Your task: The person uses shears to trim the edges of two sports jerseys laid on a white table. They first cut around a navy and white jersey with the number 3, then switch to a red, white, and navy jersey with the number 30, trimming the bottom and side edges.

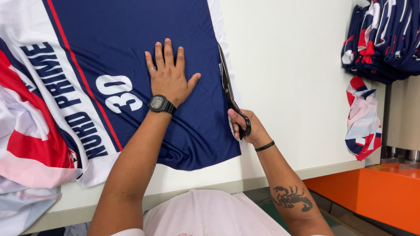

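At the far left, printed sports fabric (39, 144) in white, red and pale pink bunches over the edge of the white table (293, 87). Beside it lies the navy panel (131, 35) with white numerals and lettering and a thin red stripe, spread flat. Your left hand (169, 76) rests on the navy panel, fingers spread and palm down, pressing it to the table; a black digital watch (160, 104) sits on that wrist. Just right, your right hand (247, 126) grips black scissors (227, 89), fingers through the loops, blades pointing away from you along the panel's white right edge. Far right, cut pieces (385, 35) in navy, red and white hang stacked beyond the table.
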